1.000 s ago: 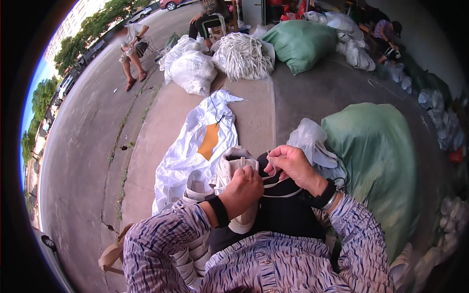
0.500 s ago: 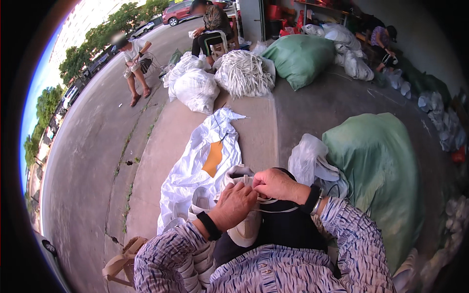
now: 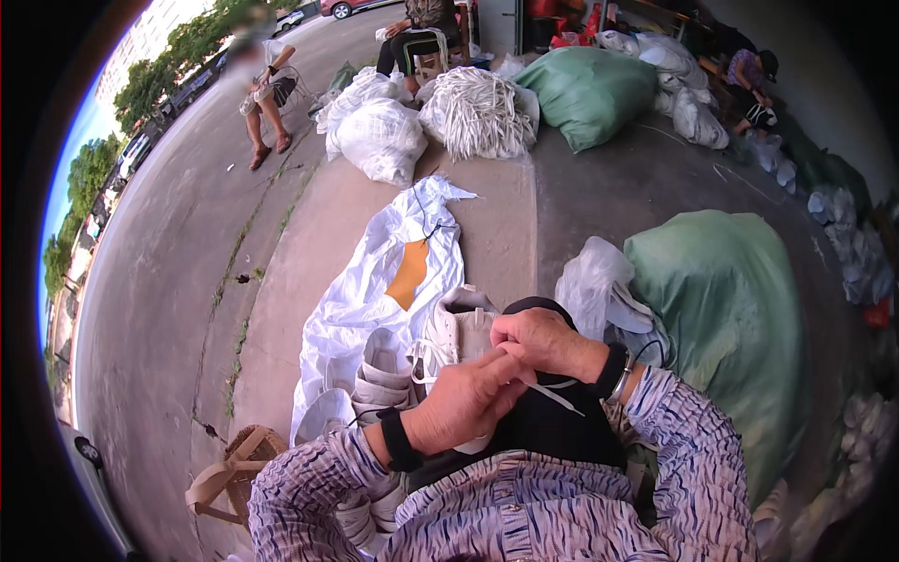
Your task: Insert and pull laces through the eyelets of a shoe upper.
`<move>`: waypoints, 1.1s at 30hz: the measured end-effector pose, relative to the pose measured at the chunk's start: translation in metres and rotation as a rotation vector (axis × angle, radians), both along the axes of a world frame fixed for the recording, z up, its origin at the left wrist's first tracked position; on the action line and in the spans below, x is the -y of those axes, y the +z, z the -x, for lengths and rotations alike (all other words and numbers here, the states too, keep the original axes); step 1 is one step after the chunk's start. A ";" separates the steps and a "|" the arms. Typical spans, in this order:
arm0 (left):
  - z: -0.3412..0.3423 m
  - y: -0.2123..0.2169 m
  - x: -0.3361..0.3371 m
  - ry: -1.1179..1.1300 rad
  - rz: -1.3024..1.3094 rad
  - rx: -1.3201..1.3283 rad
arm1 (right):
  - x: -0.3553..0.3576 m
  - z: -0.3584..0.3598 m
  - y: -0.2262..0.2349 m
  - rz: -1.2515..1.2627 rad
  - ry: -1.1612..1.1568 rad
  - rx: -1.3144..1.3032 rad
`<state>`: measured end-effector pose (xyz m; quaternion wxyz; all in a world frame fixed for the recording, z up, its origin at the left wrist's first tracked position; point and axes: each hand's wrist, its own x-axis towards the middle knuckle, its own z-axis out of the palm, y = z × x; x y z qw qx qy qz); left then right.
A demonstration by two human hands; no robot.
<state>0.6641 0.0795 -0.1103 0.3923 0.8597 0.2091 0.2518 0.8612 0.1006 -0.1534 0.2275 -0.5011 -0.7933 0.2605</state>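
On black-trousered lap (image 3: pixel 567 440), off-white lace-up shoe (image 3: pixel 468 330) sits fwd of L hand (image 3: pixel 468 398), partly covered by it, & left of R hand (image 3: pixel 548 339). L fingers pinched on flat white shoelace (image 3: pixel 562 401); free end slants down to right. R fingers curled, touching L fingers; hold on lace hidden, can't tell. Crinkled white sheet (image 3: pixel 351 300) adj., beyond shoe.

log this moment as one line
left hand: at white flat shoelace, grip unclear | right hand: against left | beige lace-up shoe: partly covered
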 end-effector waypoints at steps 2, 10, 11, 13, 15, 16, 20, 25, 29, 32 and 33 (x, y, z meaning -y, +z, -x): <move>0.004 0.003 -0.034 0.215 -0.218 -0.096 | 0.000 0.002 0.005 -0.092 0.005 0.144; 0.025 -0.005 -0.066 0.040 -0.658 -0.700 | -0.006 0.020 0.022 -0.085 0.104 0.404; 0.025 -0.006 -0.066 0.057 -0.651 -0.682 | -0.006 0.023 0.021 -0.072 0.107 0.397; 0.024 -0.011 -0.066 0.057 -0.578 -0.707 | -0.006 0.027 0.020 -0.024 0.076 0.335; 0.025 -0.017 -0.067 0.082 -0.541 -0.669 | -0.003 0.029 0.018 0.032 0.025 0.206; 0.026 -0.020 -0.069 0.084 -0.530 -0.642 | 0.000 0.028 0.017 0.063 -0.015 0.149; 0.028 -0.032 -0.071 0.048 -0.503 -0.596 | 0.009 0.021 0.015 0.030 -0.121 0.203; 0.026 -0.026 -0.070 0.096 -0.391 -0.483 | 0.014 0.029 0.003 0.000 -0.147 0.138; 0.023 -0.015 -0.062 0.088 -0.383 -0.544 | 0.010 0.029 -0.006 0.192 -0.145 -0.132; 0.012 -0.015 -0.056 0.132 -0.434 -0.543 | 0.007 0.023 -0.005 0.294 -0.138 -0.233; 0.010 -0.016 -0.055 0.134 -0.459 -0.520 | 0.007 0.022 -0.003 0.320 -0.150 -0.223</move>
